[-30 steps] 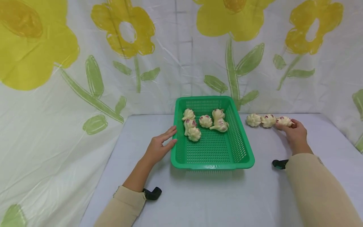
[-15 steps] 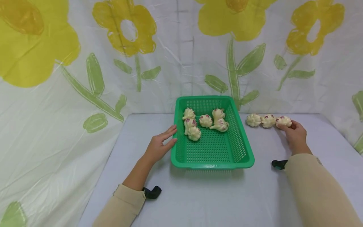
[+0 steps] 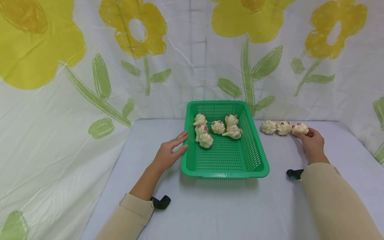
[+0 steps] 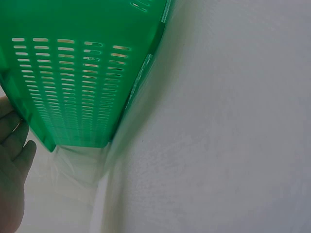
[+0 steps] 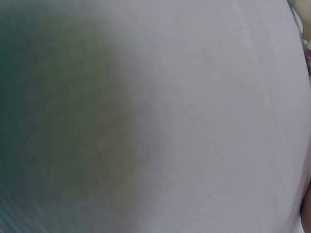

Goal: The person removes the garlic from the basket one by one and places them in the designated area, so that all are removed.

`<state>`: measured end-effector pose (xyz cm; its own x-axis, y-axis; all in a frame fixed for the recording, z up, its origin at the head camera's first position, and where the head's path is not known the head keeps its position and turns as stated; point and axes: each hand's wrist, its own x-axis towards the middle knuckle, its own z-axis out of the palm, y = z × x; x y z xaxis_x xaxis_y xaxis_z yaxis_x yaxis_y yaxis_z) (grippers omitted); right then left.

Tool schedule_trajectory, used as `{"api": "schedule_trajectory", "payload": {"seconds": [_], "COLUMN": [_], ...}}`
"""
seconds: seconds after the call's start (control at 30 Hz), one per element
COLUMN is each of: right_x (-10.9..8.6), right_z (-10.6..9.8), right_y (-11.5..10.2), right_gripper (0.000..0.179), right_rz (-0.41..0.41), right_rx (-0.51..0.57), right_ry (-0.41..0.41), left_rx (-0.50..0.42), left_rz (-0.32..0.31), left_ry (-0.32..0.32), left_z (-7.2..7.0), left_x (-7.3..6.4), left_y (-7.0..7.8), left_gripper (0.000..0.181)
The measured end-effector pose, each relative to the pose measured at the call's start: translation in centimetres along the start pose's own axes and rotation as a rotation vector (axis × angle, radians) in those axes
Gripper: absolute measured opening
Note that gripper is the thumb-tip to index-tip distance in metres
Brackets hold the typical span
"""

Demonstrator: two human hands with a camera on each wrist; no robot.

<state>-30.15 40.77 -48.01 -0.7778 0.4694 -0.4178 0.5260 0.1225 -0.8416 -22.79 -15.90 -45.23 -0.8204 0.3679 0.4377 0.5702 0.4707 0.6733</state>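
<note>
A green plastic basket (image 3: 225,174) stands on the table with several garlic bulbs (image 3: 206,140) inside, toward its far half. My left hand (image 3: 168,154) touches the basket's left rim with its fingers extended; the left wrist view shows these fingers (image 4: 14,138) beside the slotted wall. To the right of the basket, three garlic bulbs lie in a row along the back edge. My right hand (image 3: 313,143) grips the rightmost garlic bulb (image 3: 300,128), thumb in front. Beside it sit the middle bulb (image 3: 283,128) and the left bulb (image 3: 268,127). The right wrist view barely catches the hand.
The table (image 3: 222,213) has a pale cover. Behind it hangs a white curtain (image 3: 180,83) printed with yellow flowers. A black wrist camera (image 3: 161,202) sticks out at the left wrist and another black camera (image 3: 295,174) at the right.
Both hands stay in nearly the same place, the right still at the rightmost garlic bulb. The head view has shifted very slightly.
</note>
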Motion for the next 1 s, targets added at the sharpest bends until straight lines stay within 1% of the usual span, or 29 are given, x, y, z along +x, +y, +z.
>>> {"api": "schedule_trajectory", "payload": {"seconds": [0.2, 0.43, 0.7, 0.87, 1.0], "right_x": [0.2, 0.4, -0.1, -0.8, -1.2], "right_z": [0.0, -0.1, -0.1, -0.6, -1.2], "right_y": [0.0, 0.1, -0.2, -0.1, -0.2], "right_gripper": [0.118, 0.124, 0.123, 0.120, 0.118], "right_rz": [0.011, 0.016, 0.014, -0.008, -0.037], "right_rx": [0.017, 0.047, 0.074, 0.026, -0.050], "right_ry": [-0.009, -0.019, -0.021, -0.030, -0.049], "left_rx": [-0.002, 0.009, 0.003, -0.016, -0.017], "left_rz": [-0.006, 0.000, 0.003, -0.001, 0.010], "left_ry": [0.001, 0.006, 0.011, -0.004, -0.011], "left_z": [-0.1, -0.3, -0.3, -0.1, 0.1], "left_x": [0.0, 0.0, 0.0, 0.0, 0.1], "left_y": [0.1, 0.1, 0.1, 0.1, 0.1], "left_gripper": [0.046, 0.045, 0.045, 0.045, 0.046]}}
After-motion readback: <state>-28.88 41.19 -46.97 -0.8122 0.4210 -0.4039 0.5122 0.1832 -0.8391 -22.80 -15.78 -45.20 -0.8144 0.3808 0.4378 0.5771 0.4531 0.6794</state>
